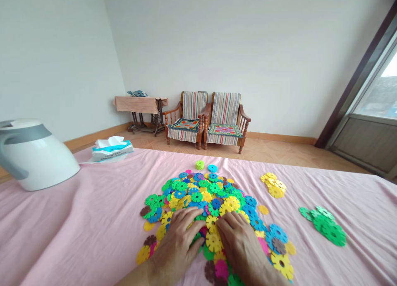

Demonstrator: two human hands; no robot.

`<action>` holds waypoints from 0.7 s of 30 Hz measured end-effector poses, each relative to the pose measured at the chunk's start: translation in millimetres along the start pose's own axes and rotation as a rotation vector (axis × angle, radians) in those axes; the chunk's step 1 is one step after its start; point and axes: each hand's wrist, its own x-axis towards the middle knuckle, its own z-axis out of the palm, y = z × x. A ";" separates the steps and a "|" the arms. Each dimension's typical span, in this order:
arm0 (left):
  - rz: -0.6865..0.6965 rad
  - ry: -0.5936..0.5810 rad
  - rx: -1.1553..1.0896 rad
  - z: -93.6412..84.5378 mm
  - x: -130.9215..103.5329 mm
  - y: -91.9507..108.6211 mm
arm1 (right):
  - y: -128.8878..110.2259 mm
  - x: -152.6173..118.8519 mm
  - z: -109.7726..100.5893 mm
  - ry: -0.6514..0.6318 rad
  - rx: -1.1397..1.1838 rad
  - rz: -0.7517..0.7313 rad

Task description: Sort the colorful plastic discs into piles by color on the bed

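Note:
A heap of flat, notched plastic discs (197, 197) in yellow, green, blue, pink and brown lies on the pink tablecloth. My left hand (181, 240) rests on the near left of the heap, its fingers apart and bent over the discs. On the near right, my right hand (237, 240) touches yellow discs; its fingers are close together and bent down, and what is under their tips is hidden. Right of the heap lie a group of yellow discs (276, 186) and a group of green discs (329, 228).
A white and grey jug (46, 157) stands at the left, with a tissue box (113, 150) behind it. Small lime (199, 165) and blue (212, 168) disc piles sit beyond the heap. Two wooden chairs (225, 128) and a cloth-covered stand (136, 104) are against the wall.

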 end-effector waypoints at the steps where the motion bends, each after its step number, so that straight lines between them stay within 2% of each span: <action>1: 0.001 -0.001 0.001 0.1 0.0 -0.3 | -1.2 -0.7 -0.7 0.021 0.021 0.011; 8: -0.017 0.035 -0.019 3.4 -0.7 -1.5 | -11.1 1.6 -5.0 0.099 0.013 0.020; 15: -0.016 0.032 -0.025 3.5 -0.3 -0.9 | -8.9 1.4 2.9 0.119 -0.171 -0.101; 18: -0.006 0.028 -0.011 4.0 -0.7 -2.2 | -3.8 1.9 -7.7 0.200 -0.079 -0.037; 21: 0.005 0.050 0.006 5.2 -1.3 -4.0 | 17.6 7.4 -25.5 0.303 0.034 0.086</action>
